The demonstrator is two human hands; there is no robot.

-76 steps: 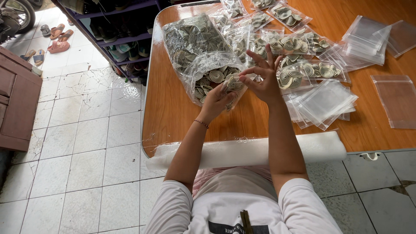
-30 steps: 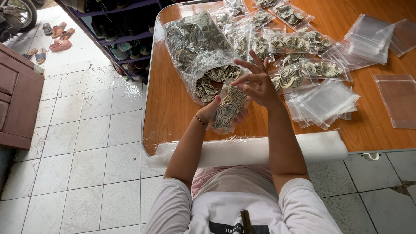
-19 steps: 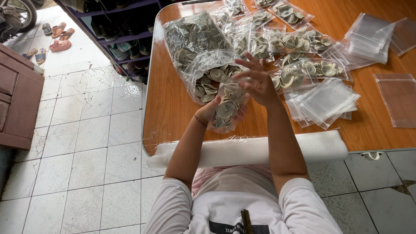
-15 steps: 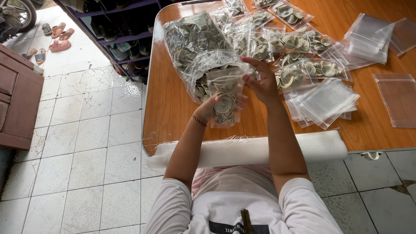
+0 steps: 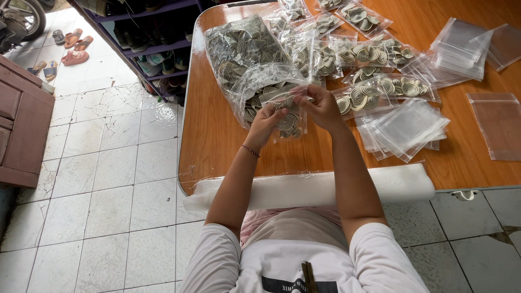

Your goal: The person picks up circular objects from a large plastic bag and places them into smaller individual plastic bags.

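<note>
- My left hand and right hand now meet at the top edge of the small clear plastic bag of spiral coils, fingers of both clamped on it.
- A second ago the right fingers were splayed above the bag; they have since closed.
- The bag hangs over the orange wooden tabletop, beside the large clear sack of coils.
- Probably pressing the seal; the strip itself is unclear.

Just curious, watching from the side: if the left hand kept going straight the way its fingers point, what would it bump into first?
Probably the big clear plastic bag of spiral pieces just beyond the left hand, which holds a small filled clear bag; depth is hard to judge.
</note>
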